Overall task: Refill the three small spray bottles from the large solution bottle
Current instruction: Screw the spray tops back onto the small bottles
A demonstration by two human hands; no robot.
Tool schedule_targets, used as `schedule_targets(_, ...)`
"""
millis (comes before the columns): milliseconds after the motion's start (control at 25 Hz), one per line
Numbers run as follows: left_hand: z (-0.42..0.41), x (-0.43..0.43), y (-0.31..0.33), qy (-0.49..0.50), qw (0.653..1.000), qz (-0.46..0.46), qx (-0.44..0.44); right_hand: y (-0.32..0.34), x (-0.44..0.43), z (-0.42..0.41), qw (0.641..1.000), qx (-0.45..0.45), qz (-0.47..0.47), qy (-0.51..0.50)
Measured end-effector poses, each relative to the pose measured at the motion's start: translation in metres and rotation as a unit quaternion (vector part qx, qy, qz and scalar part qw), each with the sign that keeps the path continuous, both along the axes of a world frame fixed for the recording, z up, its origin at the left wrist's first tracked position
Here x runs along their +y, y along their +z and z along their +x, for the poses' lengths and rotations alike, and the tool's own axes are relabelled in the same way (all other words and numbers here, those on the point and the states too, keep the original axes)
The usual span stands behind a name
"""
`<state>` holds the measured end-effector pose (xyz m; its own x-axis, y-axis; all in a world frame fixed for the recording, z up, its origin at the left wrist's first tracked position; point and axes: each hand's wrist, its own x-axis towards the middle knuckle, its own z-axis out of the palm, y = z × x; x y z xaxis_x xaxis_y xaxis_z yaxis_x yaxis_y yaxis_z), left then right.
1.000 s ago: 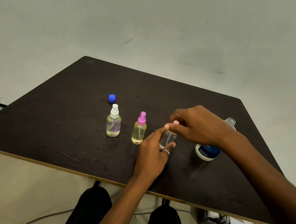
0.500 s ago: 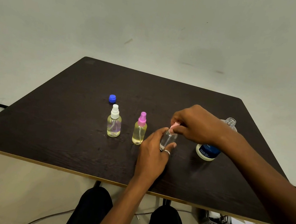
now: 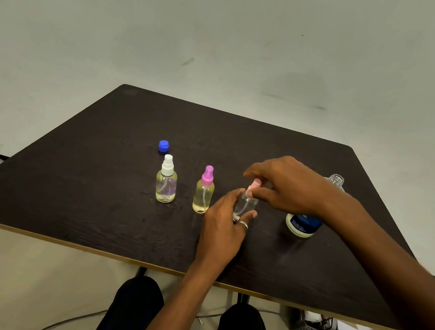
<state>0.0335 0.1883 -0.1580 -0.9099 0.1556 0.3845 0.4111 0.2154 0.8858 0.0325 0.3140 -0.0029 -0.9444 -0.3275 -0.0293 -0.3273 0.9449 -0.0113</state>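
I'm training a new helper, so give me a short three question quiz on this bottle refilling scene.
1. True or false: the large clear solution bottle with the blue label is capped.
2. Which small clear spray bottle is being held? A white-topped B magenta-topped C pale-pink-topped
3. Fill in: the small blue screw cap lies behind the ____-topped bottle.

Key: 1 false, its neck is open. 2 C: left hand grips the body, right hand pinches the top. 3 white.

Dim, even light leaves soft shadows on the table [image 3: 98, 177] (wide-angle bending at edges), overall slightly soft.
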Motion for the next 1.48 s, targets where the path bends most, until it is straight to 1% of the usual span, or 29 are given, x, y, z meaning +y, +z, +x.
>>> schedule_targets(160,0.0,0.0,0.0,0.003,1.0,-0.001,0.006,0.002,-0.003,-0.001,0.999,-0.032,0.008,0.035)
schedule_targets(360,0.001,0.0,0.001,0.004,1.0,0.003,0.006,-0.001,-0.004,-0.003,0.999,-0.031,-0.011,0.019)
schedule_targets(640,0.0,0.0,0.001,0.003,1.0,0.007,0.006,-0.015,-0.003,-0.002,0.999,-0.01,-0.04,-0.028)
schedule_targets(1000,0.005,0.006,0.002,0.045,0.996,-0.069,0.043,-0.032,-0.01,0.006,0.989,0.051,-0.086,-0.111)
schedule_targets(1200,0.007,0.007,0.003,0.045,0.996,-0.063,0.05,-0.035,-0.017,0.01,0.979,0.068,-0.111,-0.155)
schedule_targets(1480,0.005,0.008,0.001,0.048,0.996,-0.053,0.06,-0.041,-0.023,0.014,0.97,0.094,-0.131,-0.184)
